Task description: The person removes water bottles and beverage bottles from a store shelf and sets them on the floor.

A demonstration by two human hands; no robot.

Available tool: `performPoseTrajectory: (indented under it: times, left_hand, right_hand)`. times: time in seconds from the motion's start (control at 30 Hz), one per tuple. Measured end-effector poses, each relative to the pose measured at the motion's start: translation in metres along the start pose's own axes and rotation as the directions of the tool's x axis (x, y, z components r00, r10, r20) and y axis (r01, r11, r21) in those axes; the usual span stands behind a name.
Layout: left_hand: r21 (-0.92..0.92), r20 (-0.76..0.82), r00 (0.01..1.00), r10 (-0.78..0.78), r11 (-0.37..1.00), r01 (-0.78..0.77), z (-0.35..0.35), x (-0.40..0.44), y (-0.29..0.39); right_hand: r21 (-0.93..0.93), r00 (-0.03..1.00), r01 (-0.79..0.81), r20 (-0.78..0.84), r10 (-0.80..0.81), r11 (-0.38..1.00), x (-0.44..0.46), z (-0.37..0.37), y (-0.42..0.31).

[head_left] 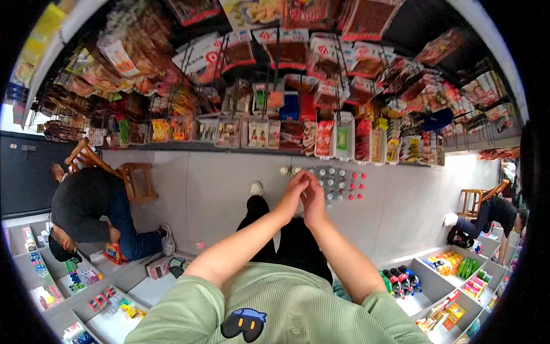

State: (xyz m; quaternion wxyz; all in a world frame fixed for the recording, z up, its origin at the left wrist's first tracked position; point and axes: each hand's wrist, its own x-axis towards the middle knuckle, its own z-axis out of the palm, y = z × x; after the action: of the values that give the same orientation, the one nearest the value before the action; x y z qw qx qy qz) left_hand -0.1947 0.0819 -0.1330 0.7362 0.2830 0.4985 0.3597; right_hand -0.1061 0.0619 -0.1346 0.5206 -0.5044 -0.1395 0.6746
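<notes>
My left hand (291, 198) and my right hand (313, 202) meet in front of my body, their fingers pressed together at the tips. Whether anything small lies between them is hidden. Just beyond and to the right, bottles stand upright on the floor in rows, several with pale caps (341, 172) and several with red caps (353, 186). Two cream-coloured round tops (283, 170) show left of my fingertips. Neither hand clearly touches a bottle.
A shelf with packaged snacks in bins (229, 132) and hanging packets (286, 49) runs ahead. At left, a person in dark clothes (86, 198) bends over a goods compartment beside a wooden chair (137, 182). Another person (498, 215) is at right. Dark-drink bottles (404, 281) fill a compartment behind me.
</notes>
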Motion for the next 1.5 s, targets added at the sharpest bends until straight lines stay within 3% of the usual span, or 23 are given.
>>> performPoseTrajectory:
  times: [0.27, 0.4, 0.47, 0.63, 0.87, 1.0, 1.17, 1.27, 1.33, 1.5]
  left_hand:
    - [-0.100, 0.118, 0.988, 0.095, 0.992, -0.083, 0.002, -0.060, 0.054]
    - [-0.118, 0.203, 0.959, 0.197, 0.977, -0.176, 0.003, -0.059, 0.094]
    - [-0.045, 0.267, 0.917, 0.296, 0.954, -0.295, 0.001, -0.053, 0.114]
    - [0.001, 0.370, 0.850, 0.375, 0.915, -0.405, 0.014, -0.064, 0.188]
    - [0.005, 0.493, 0.614, 0.616, 0.704, -0.711, 0.029, -0.083, 0.281]
    - [-0.055, 0.483, 0.488, 0.727, 0.581, -0.812, 0.035, -0.100, 0.333]
    - [-0.087, 0.473, 0.360, 0.804, 0.449, -0.889, 0.030, -0.103, 0.386]
    - [-0.127, 0.447, 0.389, 0.805, 0.487, -0.864, 0.035, -0.106, 0.416]
    - [-0.070, 0.448, 0.342, 0.826, 0.414, -0.908, 0.036, -0.096, 0.437]
    - [-0.048, 0.428, 0.336, 0.839, 0.392, -0.919, 0.035, -0.088, 0.476]
  right_hand:
    - [-0.031, 0.989, 0.045, 0.144, -0.040, 0.999, -0.053, 0.031, -0.046]
    - [-0.021, 0.967, 0.144, 0.216, -0.136, 0.989, -0.057, 0.054, -0.083]
    - [-0.039, 0.945, 0.226, 0.249, -0.210, 0.973, -0.061, 0.070, -0.104]
    - [-0.066, 0.887, 0.384, 0.304, -0.348, 0.921, -0.066, 0.112, -0.156]
    - [0.027, 0.685, 0.618, 0.472, -0.555, 0.786, -0.088, 0.175, -0.226]
    - [0.105, 0.563, 0.693, 0.540, -0.626, 0.713, -0.094, 0.213, -0.262]
    - [0.044, 0.494, 0.764, 0.603, -0.627, 0.644, -0.095, 0.263, -0.295]
    - [0.055, 0.449, 0.802, 0.600, -0.662, 0.595, -0.084, 0.288, -0.312]
    - [0.061, 0.436, 0.812, 0.596, -0.674, 0.580, -0.078, 0.303, -0.325]
    - [0.049, 0.420, 0.830, 0.601, -0.680, 0.556, -0.071, 0.338, -0.349]
